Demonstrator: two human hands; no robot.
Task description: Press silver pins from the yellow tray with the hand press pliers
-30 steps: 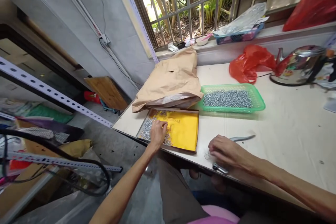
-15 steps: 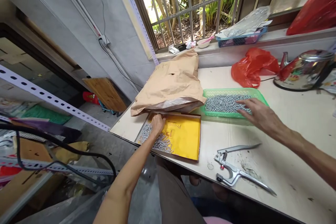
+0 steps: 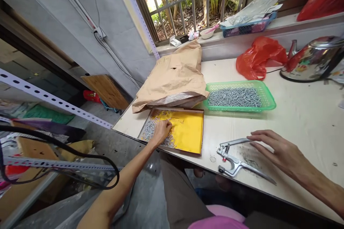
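My left hand (image 3: 161, 131) is over the shallow yellow-bottomed box (image 3: 191, 134), fingers pinched together; whatever they hold is too small to make out. Small silvery metal pins (image 3: 149, 129) lie heaped around it in the box's left part. My right hand (image 3: 281, 150) reaches in from the right with fingers stretched out. Its fingertips are at the upper handle end of a metal hand-plier tool (image 3: 236, 166), whose two handles are spread apart on the table. Beyond it, a green plastic basket (image 3: 268, 96) holds a pile of similar metal pins (image 3: 233, 97).
A large brown paper bag (image 3: 174, 75) lies behind the box, its lower edge close to it. Red plastic bag (image 3: 259, 59) and steel kettle (image 3: 311, 61) stand at the back right. A blue basket (image 3: 245, 28) rests on the sill. The table's front edge (image 3: 204, 166) runs below the box.
My right hand has moved from the green basket toward me, down to the tool's handle. My left hand has shifted from the box's back edge toward its middle, over the pins.
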